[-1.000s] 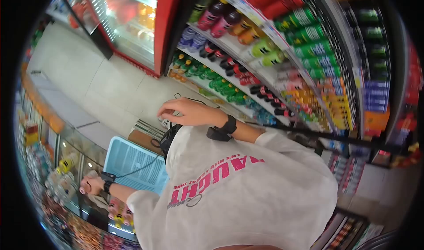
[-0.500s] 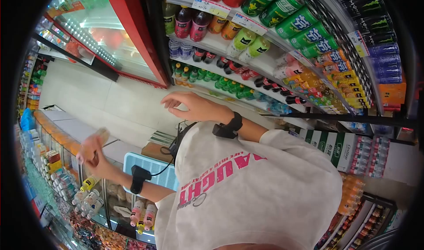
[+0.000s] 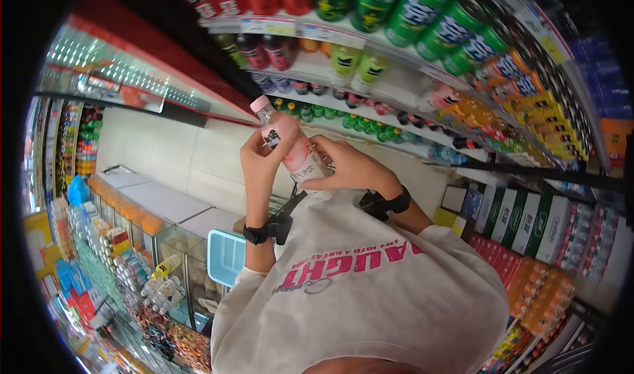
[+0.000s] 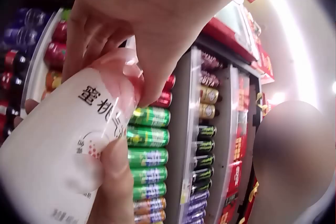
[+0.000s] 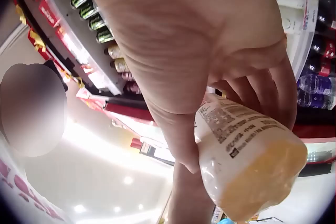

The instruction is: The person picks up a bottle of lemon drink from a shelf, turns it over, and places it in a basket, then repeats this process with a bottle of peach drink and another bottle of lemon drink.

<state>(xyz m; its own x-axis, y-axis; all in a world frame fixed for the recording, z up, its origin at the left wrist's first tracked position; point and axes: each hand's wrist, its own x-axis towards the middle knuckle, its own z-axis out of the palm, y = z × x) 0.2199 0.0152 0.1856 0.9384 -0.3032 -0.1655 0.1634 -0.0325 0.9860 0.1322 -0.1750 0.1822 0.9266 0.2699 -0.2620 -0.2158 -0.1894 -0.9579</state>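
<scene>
Both hands hold a plastic drink bottle (image 3: 290,146) in front of the chest, tilted with its pink cap up and to the left. In the head view my left hand (image 3: 256,166) grips the upper part, below the cap. My right hand (image 3: 353,166) grips the lower part, thumb on the near side. The left wrist view shows the bottle's pale label (image 4: 58,135) with dark characters, and the left fingers wrapped around its top end. From the right wrist, the bottle's rounded base (image 5: 268,182) shows past the thumb, with the right fingers behind it.
Drink shelves (image 3: 396,57) with cans and bottles stand ahead and to the right, beside a red-framed fridge (image 3: 158,50). On the left runs a glass counter (image 3: 178,242) bearing many small bottles. A light blue basket (image 3: 214,258) sits by it. Stacked drink packs (image 3: 541,288) lie at the right.
My left hand has come from the counter side to the front of the chest with the bottle. My right hand, free before, now grips it too. The view has turned toward the shelves.
</scene>
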